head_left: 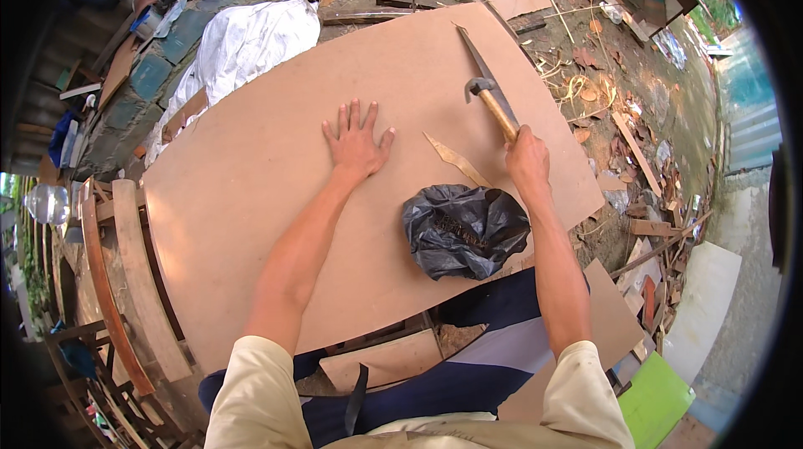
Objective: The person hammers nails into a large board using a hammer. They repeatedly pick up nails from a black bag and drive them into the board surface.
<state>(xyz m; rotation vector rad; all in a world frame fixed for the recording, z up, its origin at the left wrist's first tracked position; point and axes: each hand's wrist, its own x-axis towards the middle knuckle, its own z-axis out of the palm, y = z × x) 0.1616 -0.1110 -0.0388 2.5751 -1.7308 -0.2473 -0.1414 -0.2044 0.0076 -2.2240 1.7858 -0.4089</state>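
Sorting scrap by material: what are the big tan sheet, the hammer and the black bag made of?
Large tan flat sheet: likely hardboard or fibreboard, matte, grainless. Hammer in the right hand: pale wooden handle, dull grey metal head. Crumpled black bag: thin glossy plastic.

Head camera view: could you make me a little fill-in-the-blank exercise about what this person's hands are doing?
1. The right hand grips a ____ by its wooden handle.
2. The left hand lies ____ on the brown board, fingers spread.
3. The crumpled plastic bag near the right wrist is ____ in colour.

Missing words: hammer; flat; black
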